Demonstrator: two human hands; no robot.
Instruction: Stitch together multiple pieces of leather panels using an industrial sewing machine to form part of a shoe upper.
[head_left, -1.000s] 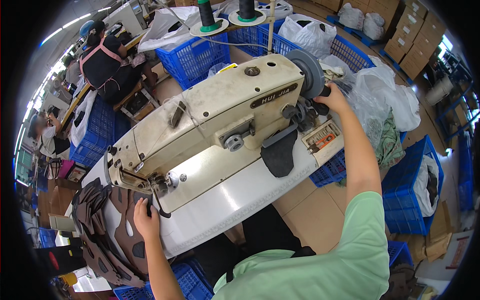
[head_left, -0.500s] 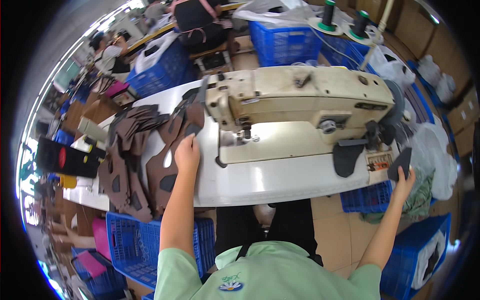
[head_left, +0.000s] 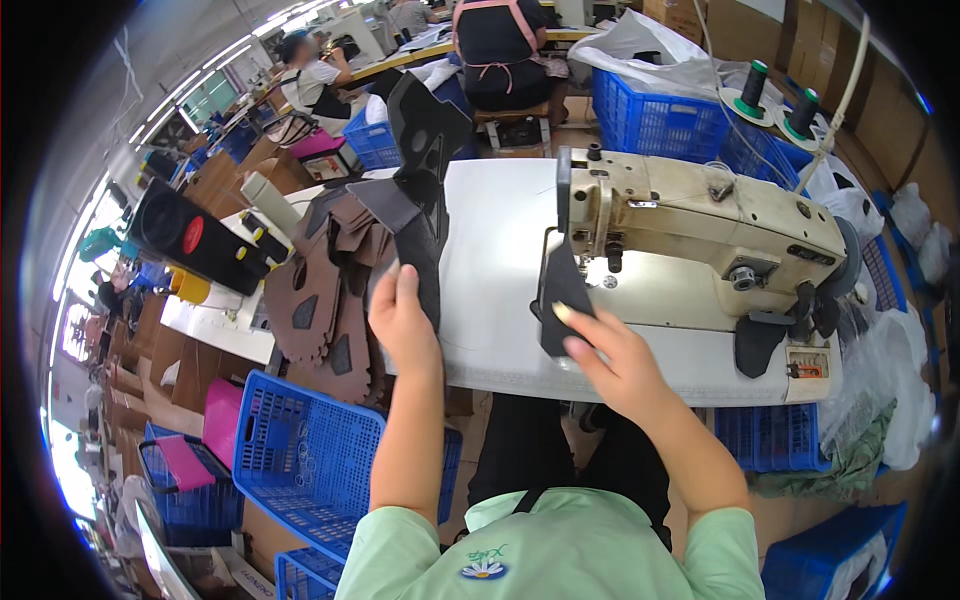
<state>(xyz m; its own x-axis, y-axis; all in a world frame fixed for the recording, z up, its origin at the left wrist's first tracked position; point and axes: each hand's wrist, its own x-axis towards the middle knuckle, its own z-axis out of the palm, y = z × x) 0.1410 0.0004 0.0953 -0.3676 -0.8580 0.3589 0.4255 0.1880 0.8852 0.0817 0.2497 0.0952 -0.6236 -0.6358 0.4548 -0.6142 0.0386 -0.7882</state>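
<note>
My left hand [head_left: 405,322] is closed on the lower edge of a large cut fabric panel [head_left: 420,215], its black side showing and its far end raised off the table. Between the thumb and fingers of my right hand [head_left: 618,362] is a small black fabric patch [head_left: 565,300], held just left of the needle area of a cream sewing machine [head_left: 710,215]. Under and beside the raised panel lies a pile of brown cut panels [head_left: 335,315] with dark patches on them. Another black patch [head_left: 760,345] rests at the machine's right end.
A white table [head_left: 490,345] carries the machine. Blue baskets stand below left [head_left: 310,450] and behind [head_left: 655,110]. Two black thread cones [head_left: 752,85] rise at the back right. A black box-shaped device [head_left: 185,235] is at the left. Another person [head_left: 500,50] sits beyond the table.
My right hand has brought the black patch from the table's right end to near the needle. My left hand has lifted a panel from the pile, black side showing. The view has shifted left.
</note>
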